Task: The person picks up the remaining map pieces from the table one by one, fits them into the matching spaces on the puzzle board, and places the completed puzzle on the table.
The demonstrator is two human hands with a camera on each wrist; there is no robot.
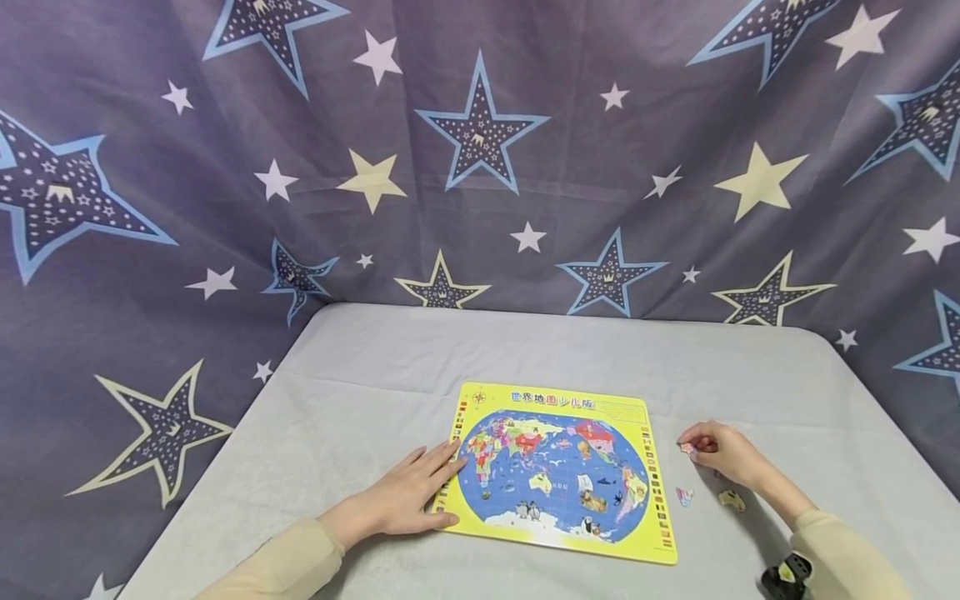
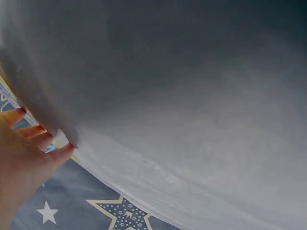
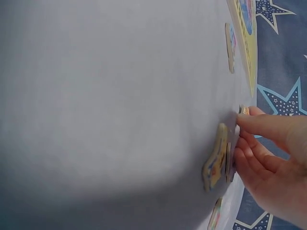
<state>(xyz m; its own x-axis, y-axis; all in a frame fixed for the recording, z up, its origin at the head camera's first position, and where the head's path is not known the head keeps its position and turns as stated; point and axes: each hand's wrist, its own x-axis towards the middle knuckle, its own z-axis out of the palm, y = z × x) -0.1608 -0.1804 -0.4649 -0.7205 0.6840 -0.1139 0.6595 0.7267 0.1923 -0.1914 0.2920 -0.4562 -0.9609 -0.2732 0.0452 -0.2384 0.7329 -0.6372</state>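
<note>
Beige-sleeved, the left hand (image 1: 408, 496) lies in the lower middle of the head view, its fingers extended over the left edge of a yellow-bordered map board (image 1: 557, 492) and its thumb near the board's lower left corner. Further right, the right hand (image 1: 726, 454) pinches a small piece (image 1: 687, 448) between thumb and fingers, apart from the board's right edge.

Below that hand, a pink and blue piece (image 1: 685, 497) lies near the board, and a yellowish piece (image 1: 731, 500) sits to its right, close under the wrist. The right wrist view shows further thin pieces with pale edges along its right side, one (image 3: 215, 214) cut off by the bottom of the frame.

The board lies flat, slightly tilted in the lower centre of the head view, with coloured lands and animals on a blue oval. A black device (image 1: 786, 577) shows at the lower right, beside the sleeve. Grey cloth (image 1: 390, 358) covers the table, and a purplish-grey curtain (image 1: 480, 225) printed with stars fills the upper frame.
</note>
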